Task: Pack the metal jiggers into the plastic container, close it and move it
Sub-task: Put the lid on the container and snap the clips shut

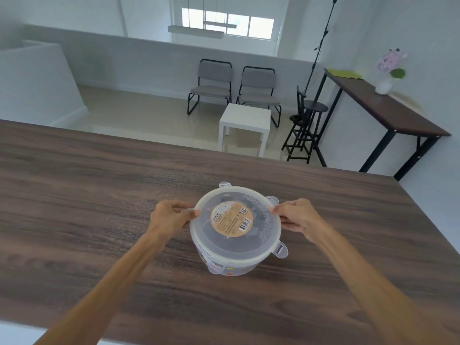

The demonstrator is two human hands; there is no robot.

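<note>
Translucent plastic container, lid on, sits at centre frame on wooden table. Left hand and right hand each pinch opposite rim sides. Latch tabs appear unlatched: press each down evenly before lifting.

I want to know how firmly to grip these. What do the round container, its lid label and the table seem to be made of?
Container: translucent, slightly frosted plastic; dark contents show through.
Label: matte tan paper, apparently, printed with barcode.
Table: dark wood-grain surface, low sheen; wood or laminate, can't tell.
</note>
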